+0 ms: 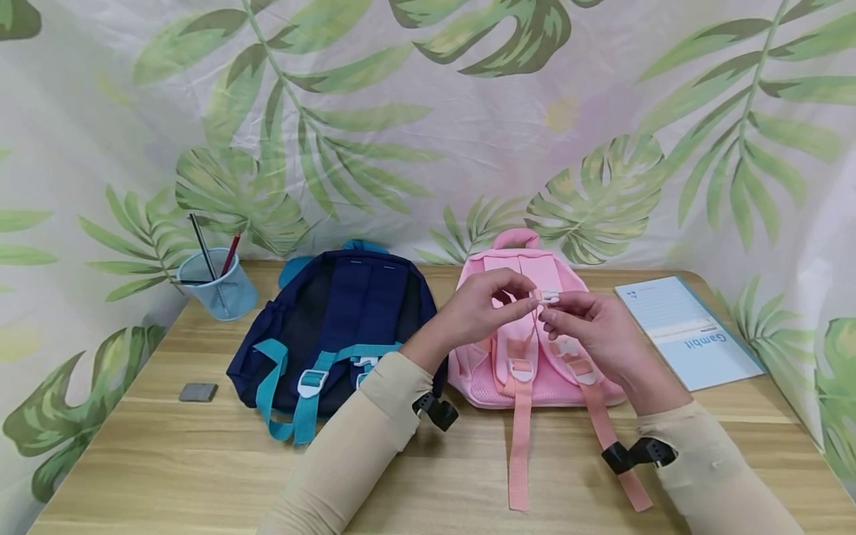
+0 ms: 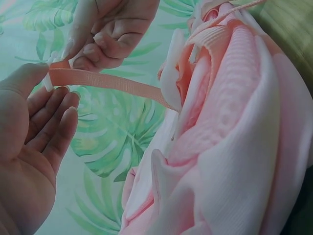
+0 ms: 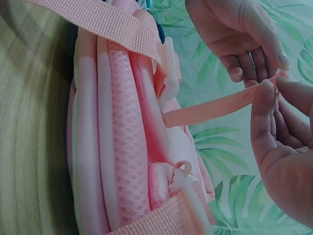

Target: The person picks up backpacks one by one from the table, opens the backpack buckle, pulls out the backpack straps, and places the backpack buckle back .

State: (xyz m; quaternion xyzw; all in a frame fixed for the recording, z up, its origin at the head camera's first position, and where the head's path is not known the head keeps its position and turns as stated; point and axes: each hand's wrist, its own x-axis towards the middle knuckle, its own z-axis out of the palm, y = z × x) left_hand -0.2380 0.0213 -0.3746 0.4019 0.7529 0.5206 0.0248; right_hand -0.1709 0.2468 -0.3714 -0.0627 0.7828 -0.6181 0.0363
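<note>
A pink backpack [image 1: 528, 260] lies with its straps up, the left hand [image 1: 491, 306] and right hand [image 1: 595, 327] meeting above it. Between their fingertips is a small white buckle [image 1: 550, 296] on a thin peach strap [image 2: 112, 83]. The left thumb and fingers pinch one side of the buckle, other left fingers loosely bent. The right thumb and forefinger pinch its other side by the webbing, as the right wrist view shows; fingers partly hide the buckle there. Two wider peach straps [image 1: 520, 446] hang from white adjusters toward the table's front.
A navy backpack [image 1: 361, 297] with teal straps lies to the left. Further left are a blue mesh pen cup [image 1: 230, 297] holding pencils and a grey eraser [image 1: 198, 392]. At the right lies a notebook [image 1: 689, 334]. A leaf-patterned cloth [image 1: 481, 111] hangs behind the wooden table [image 1: 167, 468].
</note>
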